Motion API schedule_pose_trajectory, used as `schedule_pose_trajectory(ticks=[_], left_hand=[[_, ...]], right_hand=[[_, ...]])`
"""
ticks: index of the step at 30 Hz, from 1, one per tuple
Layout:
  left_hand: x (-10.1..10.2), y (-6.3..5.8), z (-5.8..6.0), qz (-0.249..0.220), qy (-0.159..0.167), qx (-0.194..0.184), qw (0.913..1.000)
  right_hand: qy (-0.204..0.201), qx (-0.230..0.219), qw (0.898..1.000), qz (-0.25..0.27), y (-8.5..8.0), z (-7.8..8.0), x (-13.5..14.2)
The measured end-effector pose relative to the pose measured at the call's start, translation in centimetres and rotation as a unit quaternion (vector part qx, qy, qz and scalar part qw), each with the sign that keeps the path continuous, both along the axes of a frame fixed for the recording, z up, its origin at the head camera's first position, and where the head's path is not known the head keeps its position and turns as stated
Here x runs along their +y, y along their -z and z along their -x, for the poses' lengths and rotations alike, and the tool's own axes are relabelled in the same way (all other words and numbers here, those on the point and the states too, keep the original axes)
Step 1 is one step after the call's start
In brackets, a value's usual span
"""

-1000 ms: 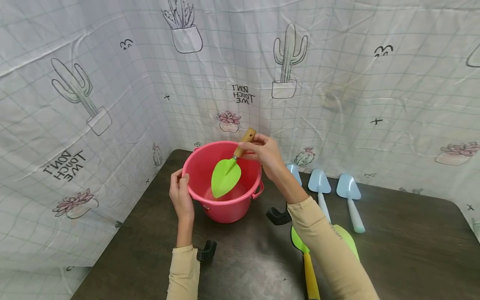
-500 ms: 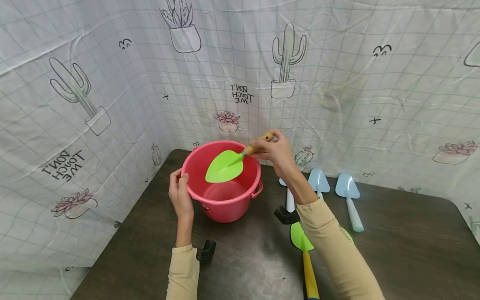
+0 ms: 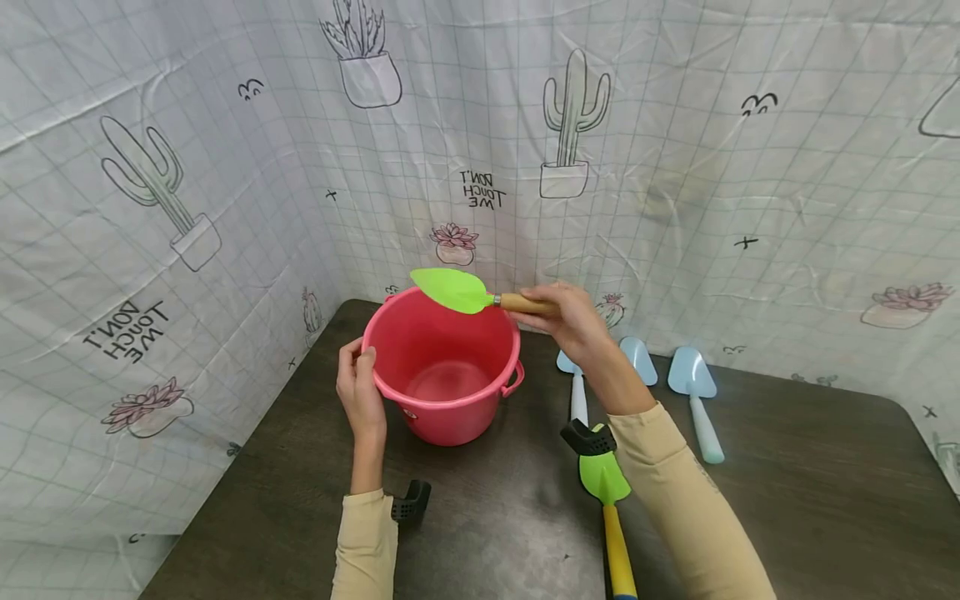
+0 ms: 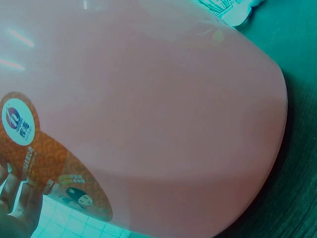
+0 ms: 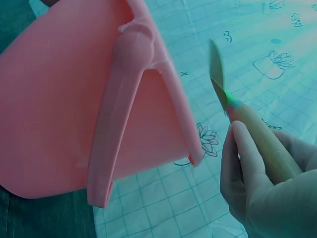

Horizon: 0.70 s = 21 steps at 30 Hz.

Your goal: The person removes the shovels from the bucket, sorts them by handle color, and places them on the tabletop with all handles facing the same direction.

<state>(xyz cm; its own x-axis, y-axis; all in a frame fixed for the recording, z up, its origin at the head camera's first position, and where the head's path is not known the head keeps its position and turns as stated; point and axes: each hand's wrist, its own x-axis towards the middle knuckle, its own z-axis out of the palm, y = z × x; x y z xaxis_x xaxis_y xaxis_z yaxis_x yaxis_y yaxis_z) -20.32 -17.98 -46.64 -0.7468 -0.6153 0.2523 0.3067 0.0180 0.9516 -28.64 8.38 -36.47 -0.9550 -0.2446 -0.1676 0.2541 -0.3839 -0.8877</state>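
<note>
A pink bucket stands on the dark table, its inside bare as far as I see. My left hand grips the bucket's left rim, thumb over the edge; in the left wrist view the bucket wall and its sticker fill most of the picture. My right hand holds a garden trowel by its wooden handle. The trowel's bright green blade lies nearly level above the bucket's back rim, pointing left. From the right wrist, the blade shows edge-on, apart from the bucket.
Light blue trowels lie at the back right. A green trowel with a yellow handle lies near my right forearm, partly under the wrist camera. A white printed cloth hangs behind the table. The bucket's handle hangs at its side.
My right hand has moved right, and the trowel has swung from pointing down into the bucket to nearly level, its blade rising above the rim. The left hand and bucket have stayed put.
</note>
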Motion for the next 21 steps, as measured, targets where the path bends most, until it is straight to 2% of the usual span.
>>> schedule_pose_trajectory(ticks=[4,11,21], left_hand=[[-0.1,0.0,0.1,-0.001,-0.001,0.002,1.0],[-0.1,0.1,0.1,-0.002,0.0,0.014,0.9999],[-0.1,0.1,0.1,-0.001,0.001,0.009,1.0]], right_hand=[[-0.004,-0.053,0.997,0.058,-0.2,-0.2,0.7],[-0.011,-0.139,0.979,0.148,-0.5,-0.6,1.5],[-0.04,-0.174,0.961,0.214,-0.2,-1.5,2.2]])
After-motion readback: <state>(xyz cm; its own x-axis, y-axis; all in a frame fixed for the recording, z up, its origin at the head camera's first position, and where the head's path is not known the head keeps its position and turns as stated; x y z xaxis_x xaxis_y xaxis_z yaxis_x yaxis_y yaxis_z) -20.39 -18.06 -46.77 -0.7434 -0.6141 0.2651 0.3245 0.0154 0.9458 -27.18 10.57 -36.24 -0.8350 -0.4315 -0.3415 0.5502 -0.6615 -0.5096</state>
